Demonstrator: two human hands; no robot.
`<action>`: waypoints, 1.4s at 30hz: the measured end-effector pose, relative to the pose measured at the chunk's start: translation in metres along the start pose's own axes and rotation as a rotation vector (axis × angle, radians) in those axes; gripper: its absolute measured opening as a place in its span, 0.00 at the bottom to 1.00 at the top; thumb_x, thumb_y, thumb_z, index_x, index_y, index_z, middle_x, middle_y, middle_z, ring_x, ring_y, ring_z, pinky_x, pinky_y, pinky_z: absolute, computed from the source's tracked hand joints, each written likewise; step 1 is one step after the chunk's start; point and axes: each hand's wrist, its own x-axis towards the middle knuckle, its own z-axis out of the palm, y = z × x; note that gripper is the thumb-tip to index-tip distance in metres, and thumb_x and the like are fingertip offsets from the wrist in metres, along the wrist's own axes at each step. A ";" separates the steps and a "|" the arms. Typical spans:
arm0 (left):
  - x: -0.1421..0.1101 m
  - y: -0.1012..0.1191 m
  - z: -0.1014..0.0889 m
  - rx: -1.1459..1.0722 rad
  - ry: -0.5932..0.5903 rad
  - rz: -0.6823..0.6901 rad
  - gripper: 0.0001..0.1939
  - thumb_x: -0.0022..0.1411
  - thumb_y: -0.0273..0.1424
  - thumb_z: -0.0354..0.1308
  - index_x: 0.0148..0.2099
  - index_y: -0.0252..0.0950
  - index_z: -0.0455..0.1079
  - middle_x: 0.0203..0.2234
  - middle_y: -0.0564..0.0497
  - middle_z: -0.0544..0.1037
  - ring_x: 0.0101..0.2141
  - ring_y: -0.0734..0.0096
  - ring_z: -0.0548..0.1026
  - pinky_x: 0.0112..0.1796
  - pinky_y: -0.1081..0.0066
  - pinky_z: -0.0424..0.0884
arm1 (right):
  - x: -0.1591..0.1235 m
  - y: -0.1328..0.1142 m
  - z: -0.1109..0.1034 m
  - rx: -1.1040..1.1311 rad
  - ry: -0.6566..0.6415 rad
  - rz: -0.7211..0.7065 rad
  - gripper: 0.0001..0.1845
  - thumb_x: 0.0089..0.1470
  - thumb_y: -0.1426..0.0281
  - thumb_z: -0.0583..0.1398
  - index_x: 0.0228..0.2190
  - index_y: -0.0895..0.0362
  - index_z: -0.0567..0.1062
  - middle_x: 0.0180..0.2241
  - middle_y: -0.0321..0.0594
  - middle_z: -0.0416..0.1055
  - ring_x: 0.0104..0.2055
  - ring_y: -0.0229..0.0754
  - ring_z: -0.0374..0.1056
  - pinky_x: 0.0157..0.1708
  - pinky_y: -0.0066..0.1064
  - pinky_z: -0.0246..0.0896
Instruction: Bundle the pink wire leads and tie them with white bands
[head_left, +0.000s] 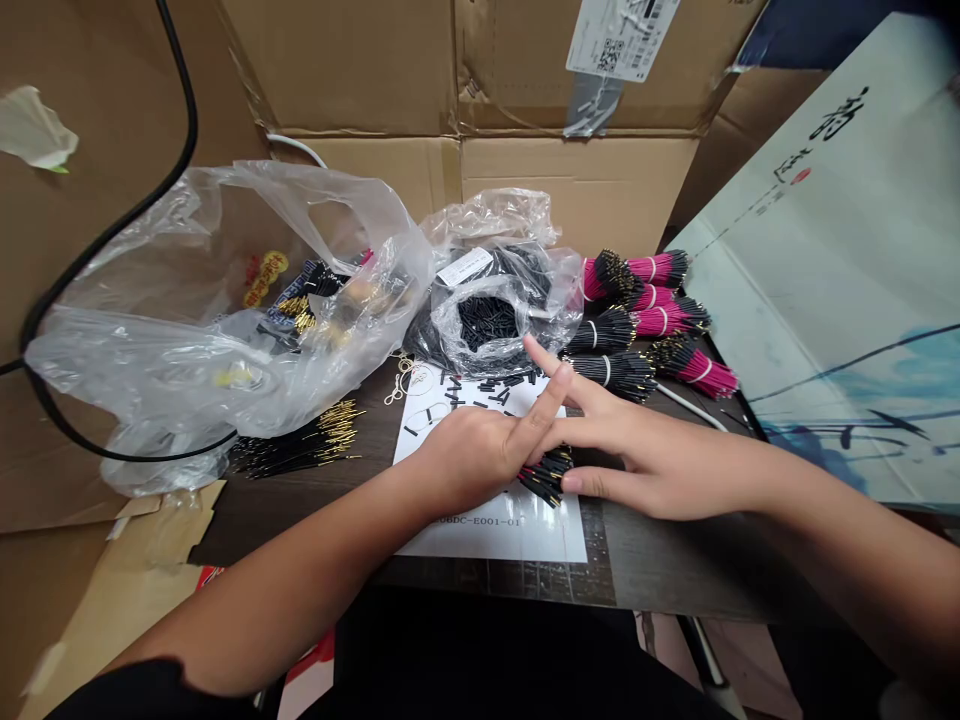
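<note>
My left hand [465, 460] rests on a white printed sheet [487, 530], its index finger raised and crossing my right hand's fingers. My right hand [637, 460] pinches a small bundle of black gold-tipped wires [547, 475] between thumb and fingers. The left hand's lower fingers lie against that bundle, partly hidden. Loose short black tubes [480, 395] are scattered on the sheet's far part. Just beyond them sits a clear plastic bag of black tubes [487, 325]. Tied bundles of black wires [607, 375] and pink wires [660, 320] lie to the far right.
A large clear plastic bag [225, 330] holding wire bundles lies on the dark wood table [622, 560]. Gold-tipped black wires [300, 450] lie beside it. Cardboard [562, 190] stands behind, a printed board [847, 270] at right, and a black cable [112, 230] at left.
</note>
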 end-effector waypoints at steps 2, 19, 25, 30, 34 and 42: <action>0.000 0.000 0.001 -0.013 -0.015 0.004 0.41 0.68 0.25 0.45 0.72 0.24 0.22 0.21 0.54 0.76 0.18 0.69 0.71 0.18 0.72 0.59 | 0.000 0.002 0.001 0.017 -0.022 -0.009 0.18 0.61 0.66 0.60 0.53 0.51 0.73 0.72 0.30 0.17 0.74 0.56 0.23 0.69 0.53 0.46; 0.002 0.000 -0.006 -0.243 -0.047 -0.092 0.46 0.64 0.27 0.52 0.73 0.27 0.27 0.26 0.51 0.79 0.22 0.67 0.73 0.23 0.70 0.62 | 0.006 0.005 0.014 0.203 0.077 0.020 0.18 0.62 0.61 0.60 0.52 0.52 0.73 0.71 0.42 0.45 0.73 0.52 0.41 0.68 0.51 0.49; 0.005 0.006 -0.014 -0.588 0.096 -0.469 0.29 0.59 0.29 0.58 0.63 0.32 0.63 0.31 0.49 0.80 0.25 0.70 0.75 0.28 0.72 0.69 | -0.005 -0.006 0.053 -0.021 0.739 -0.025 0.41 0.59 0.53 0.60 0.67 0.54 0.55 0.71 0.49 0.46 0.71 0.59 0.46 0.68 0.58 0.46; 0.014 0.014 -0.018 -0.979 0.073 -0.698 0.10 0.56 0.34 0.67 0.33 0.35 0.71 0.24 0.53 0.76 0.26 0.72 0.73 0.29 0.72 0.69 | 0.001 -0.001 0.071 -0.217 0.765 -0.092 0.46 0.63 0.50 0.52 0.70 0.61 0.42 0.72 0.51 0.37 0.73 0.62 0.40 0.69 0.59 0.40; 0.015 0.019 -0.020 -1.373 -0.074 -0.769 0.14 0.52 0.36 0.70 0.34 0.35 0.70 0.17 0.58 0.70 0.17 0.79 0.64 0.20 0.74 0.61 | 0.008 0.002 0.079 -0.109 0.654 -0.093 0.46 0.64 0.48 0.48 0.70 0.63 0.38 0.73 0.52 0.36 0.73 0.60 0.38 0.70 0.58 0.39; 0.010 0.019 -0.016 -1.798 -0.284 -0.715 0.22 0.58 0.41 0.66 0.21 0.35 0.64 0.11 0.56 0.64 0.15 0.79 0.62 0.19 0.74 0.59 | 0.006 -0.002 0.072 -0.057 0.560 -0.136 0.53 0.59 0.45 0.55 0.70 0.63 0.41 0.72 0.53 0.39 0.74 0.61 0.32 0.69 0.60 0.37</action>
